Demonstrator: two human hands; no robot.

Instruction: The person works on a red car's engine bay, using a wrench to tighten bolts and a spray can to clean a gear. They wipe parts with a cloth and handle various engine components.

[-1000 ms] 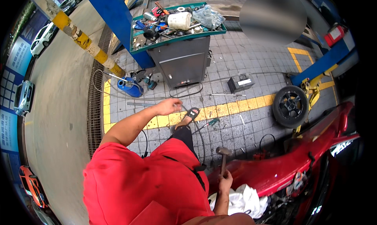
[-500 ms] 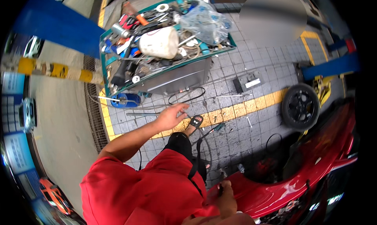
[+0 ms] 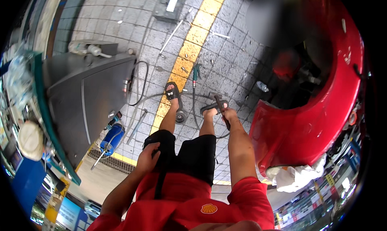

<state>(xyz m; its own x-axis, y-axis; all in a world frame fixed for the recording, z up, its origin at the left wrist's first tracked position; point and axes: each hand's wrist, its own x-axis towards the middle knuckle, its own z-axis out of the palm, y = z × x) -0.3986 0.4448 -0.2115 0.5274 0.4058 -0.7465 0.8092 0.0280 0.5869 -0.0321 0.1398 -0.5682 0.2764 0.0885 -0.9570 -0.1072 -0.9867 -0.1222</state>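
My right hand (image 3: pixel 229 115) grips a hammer (image 3: pixel 220 103) by its dark handle, with the head pointing away from me above my right foot. The hammer's head partly overlaps my sandal (image 3: pixel 213 107) in this view. My left hand (image 3: pixel 148 157) hangs beside my left thigh, fingers loosely bent and apart, with nothing seen in it. On the floor ahead lies a green air blow gun (image 3: pixel 196 71) on a dark hose. The red car's fender (image 3: pixel 294 128) is to the right of my right arm, around a dark open wheel well.
A grey tool cabinet (image 3: pixel 90 100) with a green-edged top stands at left. Near its base lies a blue cylinder (image 3: pixel 112 139). A hose, a metal rod (image 3: pixel 175 32), a grey box (image 3: pixel 171 7) and small parts lie on the tiles. White cloth (image 3: pixel 300 176) rests on the car.
My view has swung to the right, toward the car's fender. My left hand has lowered from in front of me to my thigh. The hammer in my right hand now shows clearly.
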